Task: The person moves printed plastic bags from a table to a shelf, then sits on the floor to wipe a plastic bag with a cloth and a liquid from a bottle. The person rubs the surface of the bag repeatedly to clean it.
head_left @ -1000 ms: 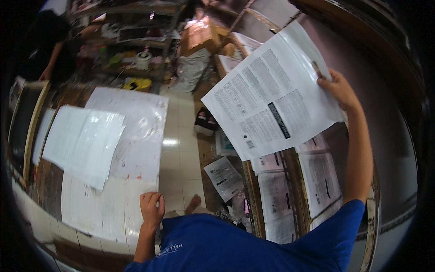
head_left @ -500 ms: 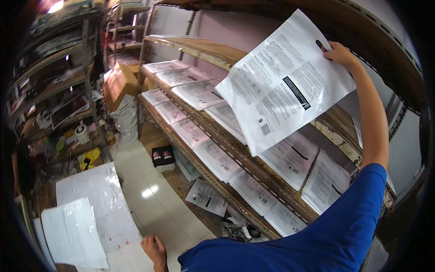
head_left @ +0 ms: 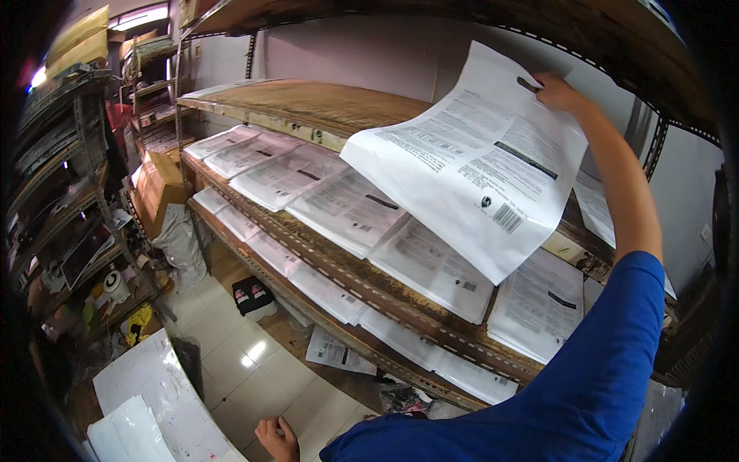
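My right hand point(head_left: 560, 94) is raised at the upper right, its fingers closed on the cut-out handle of a white plastic bag point(head_left: 481, 158). Black print and a barcode cover the bag, which hangs at a slant, its lower edge curling in front of the shelves. Behind and below it, stacks of similar printed bags point(head_left: 346, 206) lie side by side on a wooden shelf point(head_left: 431, 291). Down at the lower edge, my left hand point(head_left: 277, 439) hangs over the tiled floor with loosely bent fingers, holding nothing.
An upper wooden board point(head_left: 323, 100) runs above the stacks. A white-topped table point(head_left: 146, 369) with white sheets stands at lower left. Slippers point(head_left: 252, 296) rest on a box by the rack. A cardboard box point(head_left: 158, 189) and cluttered shelving point(head_left: 61, 169) are at far left.
The view has turned, so the shelves show more fully. The bag in my right hand has tilted and its lower edge has swung to the right. My left hand is lower in the picture.
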The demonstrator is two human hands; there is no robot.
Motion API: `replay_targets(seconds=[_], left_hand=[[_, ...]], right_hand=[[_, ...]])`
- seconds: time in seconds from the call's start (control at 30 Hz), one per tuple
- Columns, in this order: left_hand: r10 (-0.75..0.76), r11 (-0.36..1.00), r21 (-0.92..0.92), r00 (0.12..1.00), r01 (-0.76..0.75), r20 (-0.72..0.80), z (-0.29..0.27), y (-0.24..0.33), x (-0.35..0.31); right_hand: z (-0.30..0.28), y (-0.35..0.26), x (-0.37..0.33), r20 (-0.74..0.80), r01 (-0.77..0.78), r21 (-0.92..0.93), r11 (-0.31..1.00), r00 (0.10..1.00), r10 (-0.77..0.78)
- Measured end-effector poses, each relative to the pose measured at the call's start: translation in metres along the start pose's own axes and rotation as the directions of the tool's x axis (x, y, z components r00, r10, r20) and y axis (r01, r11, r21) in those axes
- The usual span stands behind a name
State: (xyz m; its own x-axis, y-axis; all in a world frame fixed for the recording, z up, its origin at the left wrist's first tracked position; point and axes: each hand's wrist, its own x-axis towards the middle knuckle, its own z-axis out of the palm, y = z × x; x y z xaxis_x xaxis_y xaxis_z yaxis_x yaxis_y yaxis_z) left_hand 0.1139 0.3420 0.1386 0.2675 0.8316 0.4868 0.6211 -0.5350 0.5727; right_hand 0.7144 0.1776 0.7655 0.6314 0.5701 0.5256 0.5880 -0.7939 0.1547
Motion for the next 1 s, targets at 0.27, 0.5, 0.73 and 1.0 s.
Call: replay_targets(seconds=[0.27, 0.5, 0.73, 1.0], left_hand=[[0.031, 0.997, -0.072, 0.997, -0.026, 0.068, 0.048, 0.027, 0.003], [0.033, 0.997, -0.077, 0.995, -0.026, 0.092, 0.073, 0.050, 0.010], [0.007, 0.994, -0.108, 0.986, 0.011, 0.164, 0.090, 0.065, 0.023], [0.086, 0.986, -0.155, 0.977, -0.055, 0.197, 0.088, 0.071, 0.042]], right_hand=[[0.039, 0.024, 0.036, -0.102, 0.001, 0.064, 0.998, 0.995, 0.006], [0.071, 0.038, 0.062, -0.024, 0.006, -0.043, 0.999, 1.000, -0.007], [0.101, 0.050, 0.066, -0.010, -0.001, -0.076, 0.997, 1.000, 0.000], [0.092, 0.052, 0.061, -0.313, 0.105, -0.071, 0.992, 0.942, -0.122]])
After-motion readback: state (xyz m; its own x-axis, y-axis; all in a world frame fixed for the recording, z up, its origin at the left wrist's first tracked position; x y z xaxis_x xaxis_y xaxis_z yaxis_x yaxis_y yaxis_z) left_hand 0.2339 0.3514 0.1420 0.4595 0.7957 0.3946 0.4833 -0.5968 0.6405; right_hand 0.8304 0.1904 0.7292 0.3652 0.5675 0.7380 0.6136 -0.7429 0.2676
